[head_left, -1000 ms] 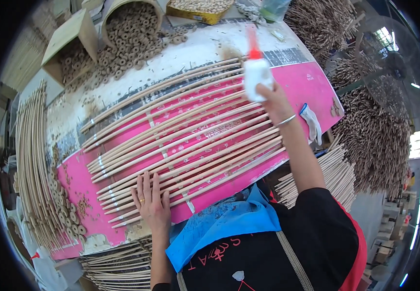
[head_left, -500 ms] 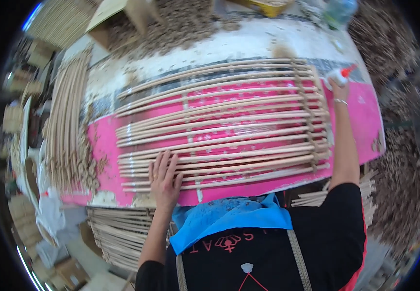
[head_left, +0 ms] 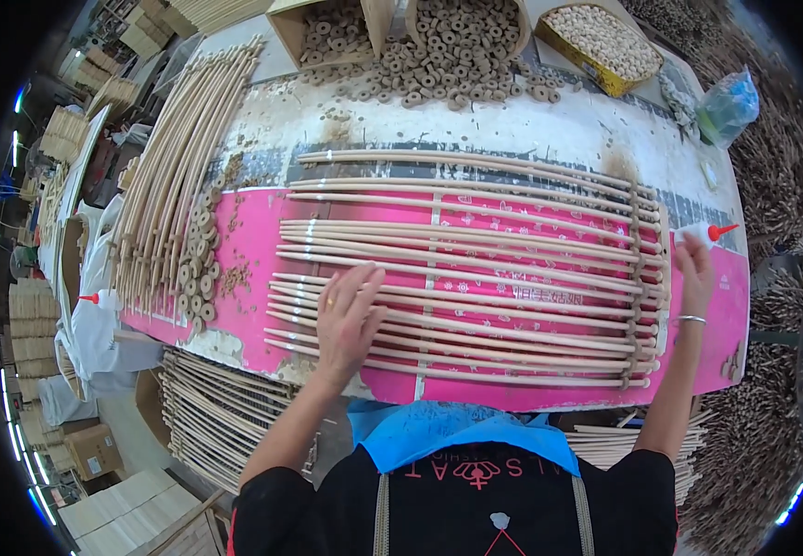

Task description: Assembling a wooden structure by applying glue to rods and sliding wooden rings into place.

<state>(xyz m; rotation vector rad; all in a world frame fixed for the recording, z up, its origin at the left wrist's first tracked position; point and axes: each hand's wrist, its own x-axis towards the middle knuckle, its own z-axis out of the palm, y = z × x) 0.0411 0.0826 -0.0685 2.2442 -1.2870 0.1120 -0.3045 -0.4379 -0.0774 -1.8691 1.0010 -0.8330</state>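
Observation:
A row of thin wooden dowels (head_left: 476, 269) lies side by side on a pink printed sheet. Small brown wooden rings (head_left: 640, 264) sit along their right ends, beside a pale strip. My left hand (head_left: 348, 320) rests over the nearer dowels, left of their middle, with its fingers stretched out. Beyond the right ends, my right hand (head_left: 695, 264) is closed around a white glue bottle (head_left: 695, 232), whose red nozzle points right. Part of the bottle is hidden by the fingers.
More dowels (head_left: 188, 167) lie stacked at the left, beside brown rings (head_left: 200, 269). Wooden boxes (head_left: 337, 46) spill rings at the back. A yellow box (head_left: 605, 56) holds pale beads, near a green-and-blue plastic bag (head_left: 728, 109). Another glue bottle (head_left: 103, 298) stands at far left.
The whole view has shifted, showing more of the table's far side. My right hand and the glue bottle have come slightly nearer along the dowel ends. My left hand stays over the dowels.

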